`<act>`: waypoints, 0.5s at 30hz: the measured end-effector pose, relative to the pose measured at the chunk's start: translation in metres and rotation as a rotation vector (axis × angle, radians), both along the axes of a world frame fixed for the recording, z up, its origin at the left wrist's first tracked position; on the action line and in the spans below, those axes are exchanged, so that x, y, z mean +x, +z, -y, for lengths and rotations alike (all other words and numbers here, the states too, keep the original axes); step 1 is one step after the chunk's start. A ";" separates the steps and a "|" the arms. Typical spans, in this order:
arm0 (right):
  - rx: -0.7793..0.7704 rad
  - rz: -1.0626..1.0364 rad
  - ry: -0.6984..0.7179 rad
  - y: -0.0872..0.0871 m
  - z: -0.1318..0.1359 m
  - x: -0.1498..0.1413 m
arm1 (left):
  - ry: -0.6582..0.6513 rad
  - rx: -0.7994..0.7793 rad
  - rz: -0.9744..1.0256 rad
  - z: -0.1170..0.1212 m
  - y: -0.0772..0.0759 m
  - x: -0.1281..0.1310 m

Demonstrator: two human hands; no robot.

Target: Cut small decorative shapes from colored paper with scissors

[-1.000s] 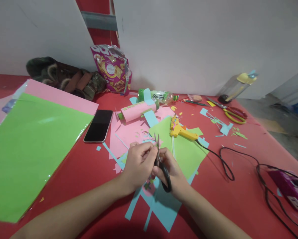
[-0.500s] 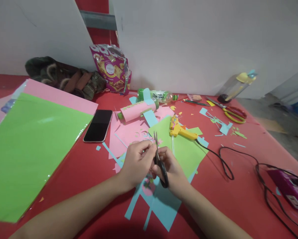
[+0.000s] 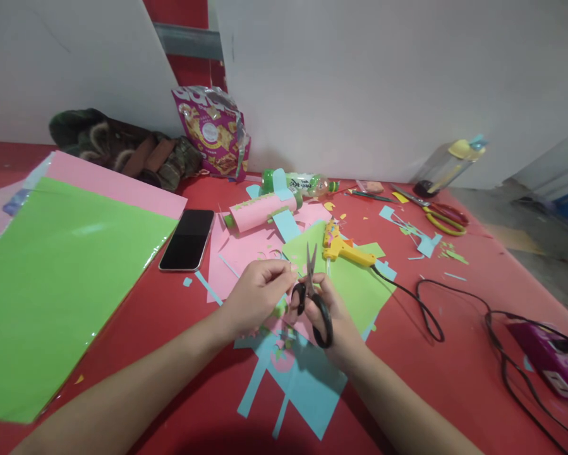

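Note:
Black-handled scissors (image 3: pixel 319 314) are in my right hand (image 3: pixel 338 322), their blades pointing away from me and slightly apart. Just left of them my left hand (image 3: pixel 259 294) is closed in a pinch; a tiny pink bit shows at its fingertips, too small to name. Beneath both hands lie cut sheets and scraps: blue paper (image 3: pixel 312 385), green paper (image 3: pixel 359 291) and pink paper (image 3: pixel 227 265). A pink paper roll (image 3: pixel 259 212) with green ends and blue paper tabs lies beyond my hands. The yellow hot glue gun (image 3: pixel 350 251) rests on the green paper.
A phone (image 3: pixel 187 240) and wrapped green sheets (image 3: pixel 75 278) lie on the left. Behind are a snack bag (image 3: pixel 212 133) and a green-labelled bottle (image 3: pixel 307 183). Red-and-yellow scissors (image 3: pixel 442 215) lie at right, near a black cord (image 3: pixel 423 303) and a purple power strip (image 3: pixel 549 360).
My right hand has moved slightly right with the scissors, away from my left fingertips. The scissors' handles and blades have spread apart. My left hand has shifted a little left.

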State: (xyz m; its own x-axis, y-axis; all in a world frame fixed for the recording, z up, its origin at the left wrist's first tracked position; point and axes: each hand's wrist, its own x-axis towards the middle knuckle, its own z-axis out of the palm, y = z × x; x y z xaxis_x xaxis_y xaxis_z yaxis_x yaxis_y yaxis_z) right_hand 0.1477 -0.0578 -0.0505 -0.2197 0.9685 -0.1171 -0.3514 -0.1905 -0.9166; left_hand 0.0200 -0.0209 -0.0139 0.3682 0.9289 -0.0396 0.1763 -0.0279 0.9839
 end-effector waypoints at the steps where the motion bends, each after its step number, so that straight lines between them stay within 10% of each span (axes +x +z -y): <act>1: 0.008 -0.013 -0.019 0.000 -0.001 0.001 | -0.059 -0.020 0.000 -0.001 0.000 -0.001; 15: 0.023 0.016 -0.096 0.003 -0.003 0.004 | -0.483 -0.102 -0.297 -0.006 0.001 -0.010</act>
State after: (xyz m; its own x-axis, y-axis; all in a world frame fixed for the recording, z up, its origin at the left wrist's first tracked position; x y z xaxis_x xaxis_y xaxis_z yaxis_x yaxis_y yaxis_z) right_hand 0.1518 -0.0551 -0.0470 -0.1237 0.9875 -0.0977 -0.3520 -0.1357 -0.9261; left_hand 0.0104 -0.0144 -0.0127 0.7092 0.6441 -0.2867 0.4364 -0.0817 0.8960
